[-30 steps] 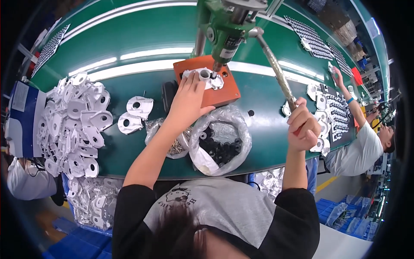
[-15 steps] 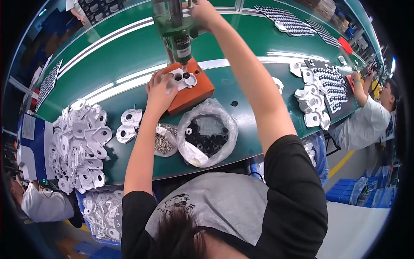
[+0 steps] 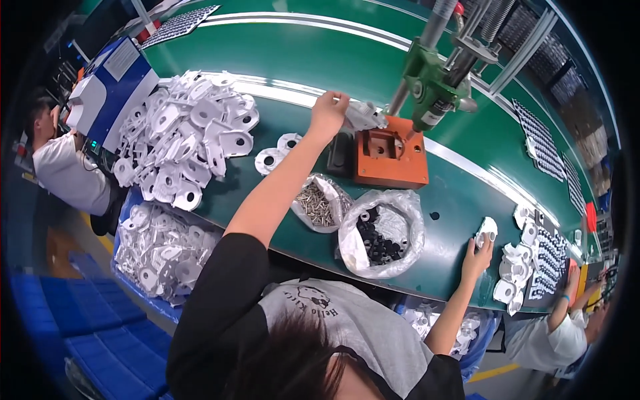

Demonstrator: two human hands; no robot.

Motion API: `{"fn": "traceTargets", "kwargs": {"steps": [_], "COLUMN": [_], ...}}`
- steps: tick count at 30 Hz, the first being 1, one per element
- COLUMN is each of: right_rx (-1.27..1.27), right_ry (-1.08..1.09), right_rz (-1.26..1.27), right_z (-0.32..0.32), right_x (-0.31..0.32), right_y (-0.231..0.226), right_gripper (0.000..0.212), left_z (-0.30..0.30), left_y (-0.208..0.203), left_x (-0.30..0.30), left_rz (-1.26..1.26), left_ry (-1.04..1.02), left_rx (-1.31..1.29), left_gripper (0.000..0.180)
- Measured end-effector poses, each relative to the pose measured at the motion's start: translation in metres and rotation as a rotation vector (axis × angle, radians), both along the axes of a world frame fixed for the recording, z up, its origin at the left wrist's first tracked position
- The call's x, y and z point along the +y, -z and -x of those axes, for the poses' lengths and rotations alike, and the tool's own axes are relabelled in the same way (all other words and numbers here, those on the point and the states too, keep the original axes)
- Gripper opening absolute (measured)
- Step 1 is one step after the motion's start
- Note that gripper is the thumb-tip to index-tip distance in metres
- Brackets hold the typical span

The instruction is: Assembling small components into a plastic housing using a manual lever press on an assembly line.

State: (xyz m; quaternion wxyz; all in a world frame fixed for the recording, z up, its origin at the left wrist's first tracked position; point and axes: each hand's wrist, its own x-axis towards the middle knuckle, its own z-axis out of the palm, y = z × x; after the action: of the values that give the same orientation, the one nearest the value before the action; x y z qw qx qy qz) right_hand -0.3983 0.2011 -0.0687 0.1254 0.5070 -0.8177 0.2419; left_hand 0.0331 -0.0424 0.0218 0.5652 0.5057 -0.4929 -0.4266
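My left hand (image 3: 329, 115) is closed at the fingertips on a white plastic housing (image 3: 363, 116), blurred, beside the orange fixture block (image 3: 392, 159). The block's recess shows bare, below the green hand press (image 3: 433, 87). Toward the right edge of the bench, my right hand (image 3: 476, 259) has its fingers around another white plastic piece (image 3: 487, 232), close to the table top. Two more white housings (image 3: 269, 160) lie near my left forearm.
A big heap of white housings (image 3: 193, 127) covers the bench's left. Near the front edge are a bag of metal pins (image 3: 316, 205) and a bag of black parts (image 3: 381, 241). A tray of black pieces (image 3: 548, 263) stands at right, where another person (image 3: 557, 333) works.
My right hand has left the press handle and come down to the white piece at right. The left hand has taken the housing off the orange block. The view has turned.
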Motion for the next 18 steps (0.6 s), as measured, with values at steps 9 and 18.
{"fn": "traceTargets", "kwargs": {"steps": [9,18], "right_rx": [-0.015,-0.054], "right_ry": [-0.05,-0.021], "right_rz": [0.051,0.029], "right_z": [-0.002,-0.002], "right_x": [-0.012,-0.011], "right_y": [-0.002,-0.005], "right_gripper": [0.039,0.042], "left_z": [0.01,0.017], "left_y": [0.023,0.036], "left_x": [-0.029,-0.045], "left_rz": [0.242,-0.015], "left_ry": [-0.065,0.129], "left_rx": [-0.344,-0.416], "left_gripper": [0.059,0.039]}}
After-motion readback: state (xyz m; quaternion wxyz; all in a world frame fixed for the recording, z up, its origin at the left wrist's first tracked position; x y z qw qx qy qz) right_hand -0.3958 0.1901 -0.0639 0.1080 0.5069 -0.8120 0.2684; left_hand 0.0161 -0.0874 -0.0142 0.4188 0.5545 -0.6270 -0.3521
